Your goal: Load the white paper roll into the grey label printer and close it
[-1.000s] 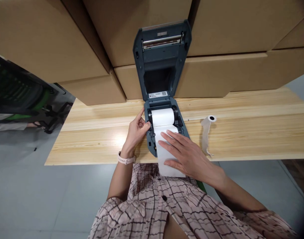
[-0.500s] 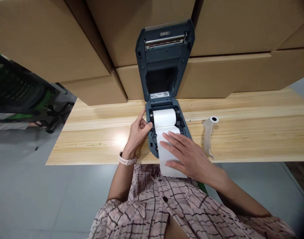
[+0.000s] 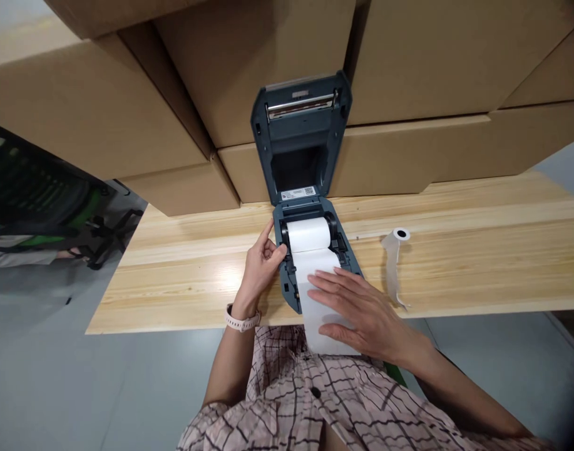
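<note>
A dark grey label printer (image 3: 290, 294) lies on the wooden table with its lid (image 3: 300, 138) raised. Inside sits a white paper roll (image 3: 309, 234), and its paper strip (image 3: 315, 319) runs over the printer's front and past the table edge. My left hand (image 3: 262, 263) grips the printer's left side, thumb on the inner rim and index finger along the outside. My right hand (image 3: 357, 307) lies flat on the paper strip, fingers spread. To the right, a small paper roll (image 3: 401, 234) stands with a loose tail hanging toward the front edge.
Large cardboard boxes (image 3: 277, 69) stand stacked along the back of the table (image 3: 479, 250), behind the printer lid. At the left, beyond the table, is a dark chair with green parts (image 3: 47, 194). Part of a person's foot shows near the chair base.
The view has tilted, so the printer and table appear lower. My right hand has slid slightly toward the right on the paper. My left hand keeps its place on the printer.
</note>
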Action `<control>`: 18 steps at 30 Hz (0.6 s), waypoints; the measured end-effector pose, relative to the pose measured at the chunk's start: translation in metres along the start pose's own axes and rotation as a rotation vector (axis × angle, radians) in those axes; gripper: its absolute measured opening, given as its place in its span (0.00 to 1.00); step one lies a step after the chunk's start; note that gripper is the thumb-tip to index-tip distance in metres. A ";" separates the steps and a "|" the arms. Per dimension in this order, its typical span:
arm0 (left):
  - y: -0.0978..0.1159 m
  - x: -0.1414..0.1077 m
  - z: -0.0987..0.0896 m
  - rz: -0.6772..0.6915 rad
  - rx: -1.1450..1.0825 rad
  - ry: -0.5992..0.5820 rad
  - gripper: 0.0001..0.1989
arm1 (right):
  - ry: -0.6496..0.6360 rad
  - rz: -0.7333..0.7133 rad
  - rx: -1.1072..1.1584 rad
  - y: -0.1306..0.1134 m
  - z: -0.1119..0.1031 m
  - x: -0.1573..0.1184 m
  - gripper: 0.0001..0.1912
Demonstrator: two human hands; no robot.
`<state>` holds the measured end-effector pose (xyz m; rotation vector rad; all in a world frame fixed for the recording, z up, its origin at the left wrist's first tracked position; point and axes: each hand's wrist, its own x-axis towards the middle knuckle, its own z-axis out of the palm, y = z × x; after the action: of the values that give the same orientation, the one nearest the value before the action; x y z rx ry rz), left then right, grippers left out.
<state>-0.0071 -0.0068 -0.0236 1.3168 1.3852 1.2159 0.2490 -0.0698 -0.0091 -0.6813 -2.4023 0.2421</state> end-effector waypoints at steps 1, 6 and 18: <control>-0.002 0.001 -0.001 -0.005 0.009 0.005 0.36 | 0.022 -0.012 0.035 0.001 -0.007 0.001 0.22; 0.002 -0.016 0.006 0.178 0.293 0.180 0.39 | 0.363 -0.006 0.122 0.045 -0.067 0.047 0.21; 0.019 -0.108 0.025 0.793 1.017 -0.284 0.46 | 0.392 0.471 0.801 0.157 -0.090 0.242 0.39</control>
<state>0.0303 -0.1129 -0.0135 2.8130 1.3271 0.6643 0.2057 0.1918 0.1365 -0.7883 -1.5455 1.0811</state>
